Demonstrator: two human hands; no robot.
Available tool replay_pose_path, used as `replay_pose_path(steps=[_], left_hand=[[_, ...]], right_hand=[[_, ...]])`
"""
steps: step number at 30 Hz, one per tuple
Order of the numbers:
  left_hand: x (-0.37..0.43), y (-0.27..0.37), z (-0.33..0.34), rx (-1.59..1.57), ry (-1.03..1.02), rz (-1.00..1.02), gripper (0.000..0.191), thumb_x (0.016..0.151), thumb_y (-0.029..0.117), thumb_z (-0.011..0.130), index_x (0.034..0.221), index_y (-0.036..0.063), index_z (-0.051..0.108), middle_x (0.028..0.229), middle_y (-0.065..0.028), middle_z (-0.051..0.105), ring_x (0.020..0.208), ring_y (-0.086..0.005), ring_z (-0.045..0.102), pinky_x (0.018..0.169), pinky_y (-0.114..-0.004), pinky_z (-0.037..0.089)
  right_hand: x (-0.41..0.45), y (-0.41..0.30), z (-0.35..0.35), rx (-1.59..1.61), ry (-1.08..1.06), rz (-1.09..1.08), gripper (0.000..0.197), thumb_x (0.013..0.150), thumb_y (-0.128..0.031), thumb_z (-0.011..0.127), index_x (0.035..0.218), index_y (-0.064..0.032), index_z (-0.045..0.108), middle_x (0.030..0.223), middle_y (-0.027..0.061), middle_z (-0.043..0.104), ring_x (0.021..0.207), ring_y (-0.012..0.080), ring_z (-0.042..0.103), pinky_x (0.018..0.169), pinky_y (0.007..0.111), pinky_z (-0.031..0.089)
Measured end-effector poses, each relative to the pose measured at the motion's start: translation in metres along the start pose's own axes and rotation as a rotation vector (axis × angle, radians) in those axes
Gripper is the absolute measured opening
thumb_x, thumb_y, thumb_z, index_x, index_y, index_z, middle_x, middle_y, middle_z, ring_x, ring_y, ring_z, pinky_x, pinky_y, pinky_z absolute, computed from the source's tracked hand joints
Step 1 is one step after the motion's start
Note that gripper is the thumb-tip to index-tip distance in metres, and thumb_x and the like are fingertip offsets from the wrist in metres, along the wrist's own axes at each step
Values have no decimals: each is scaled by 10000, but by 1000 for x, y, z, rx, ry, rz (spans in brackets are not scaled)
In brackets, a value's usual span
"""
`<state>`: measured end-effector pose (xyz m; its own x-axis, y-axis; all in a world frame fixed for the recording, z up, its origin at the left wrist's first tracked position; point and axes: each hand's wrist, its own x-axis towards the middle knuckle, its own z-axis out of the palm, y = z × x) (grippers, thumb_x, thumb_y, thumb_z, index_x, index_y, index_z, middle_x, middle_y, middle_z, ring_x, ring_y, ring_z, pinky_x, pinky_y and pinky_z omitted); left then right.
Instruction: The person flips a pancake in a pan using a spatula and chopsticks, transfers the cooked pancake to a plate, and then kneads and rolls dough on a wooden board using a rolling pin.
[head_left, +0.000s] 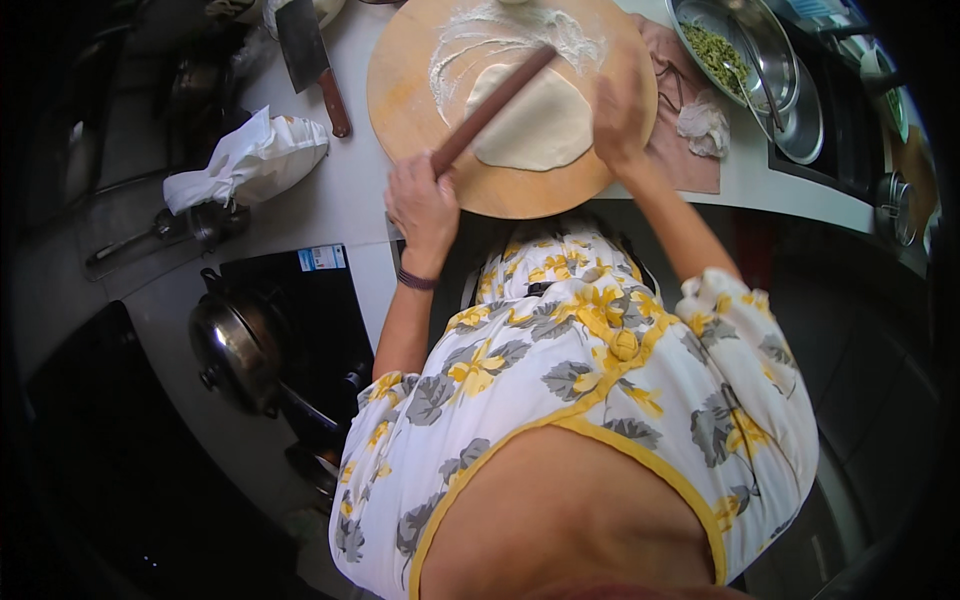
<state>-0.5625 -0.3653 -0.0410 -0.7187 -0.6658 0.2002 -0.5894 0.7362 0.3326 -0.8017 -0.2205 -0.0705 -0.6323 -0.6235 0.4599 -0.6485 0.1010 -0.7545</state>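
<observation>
My left hand (424, 206) is closed around the near end of a brown wooden rolling pin (499, 105), which lies slantwise over a flat sheet of dough (536, 131). The dough rests on a round wooden board (409, 97), with white flour (517, 34) streaked behind it. My right hand (621, 112), blurred, is at the dough's right edge, over the board and off the pin; its fingers are too blurred to read.
A cleaver (304, 49) and a white bag (255, 161) lie left of the board. To the right are a metal bowl (772, 45) of chopped green filling (712, 56), a pinkish cloth (686, 161) and a crumpled white wad (703, 126). A lidded pan (232, 345) stands lower left.
</observation>
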Motion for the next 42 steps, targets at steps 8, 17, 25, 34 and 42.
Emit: replay_pose_path(steps=[8, 17, 25, 34, 42], left_hand=[[82, 12, 29, 211, 215, 231, 692, 874, 426, 606, 1396, 43, 359, 1371, -236, 380, 1269, -383, 369, 1044, -540, 258], [28, -9, 30, 10, -23, 344, 625, 820, 309, 674, 1365, 85, 465, 1377, -174, 468, 1288, -333, 419, 1037, -473, 307], [11, 4, 3, 60, 56, 30, 457, 771, 145, 716, 1208, 130, 582, 1054, -81, 592, 1040, -282, 536, 906, -439, 363], [46, -15, -12, -132, 323, -166, 375, 807, 178, 704, 1166, 123, 613, 1080, -85, 609, 1065, -311, 543, 919, -462, 372], [-4, 8, 12, 11, -83, 165, 630, 805, 290, 690, 1350, 77, 457, 1269, -146, 503, 1161, -314, 469, 966, -461, 325]], right_hand=[[45, -7, 16, -770, -86, 10, 772, 904, -533, 499, 1501, -102, 268, 1566, 105, 239, 1449, 304, 186, 1138, 542, 145], [-25, -18, 12, -626, -246, 4, 929, 817, -531, 614, 1493, -22, 228, 1560, 154, 230, 1443, 319, 202, 1137, 523, 192], [-14, -57, 49, -506, -12, 210, 857, 931, -501, 472, 1481, 67, 141, 1518, 349, 105, 1435, 475, 51, 1163, 519, 87], [58, -9, 35, -637, -878, -535, 891, 896, -644, 420, 1510, -39, 193, 1578, 184, 146, 1470, 303, 123, 1162, 510, 92], [-24, -31, 1, -485, -38, 25, 743, 941, -435, 495, 1522, -90, 187, 1584, 122, 173, 1461, 319, 149, 1151, 532, 124]])
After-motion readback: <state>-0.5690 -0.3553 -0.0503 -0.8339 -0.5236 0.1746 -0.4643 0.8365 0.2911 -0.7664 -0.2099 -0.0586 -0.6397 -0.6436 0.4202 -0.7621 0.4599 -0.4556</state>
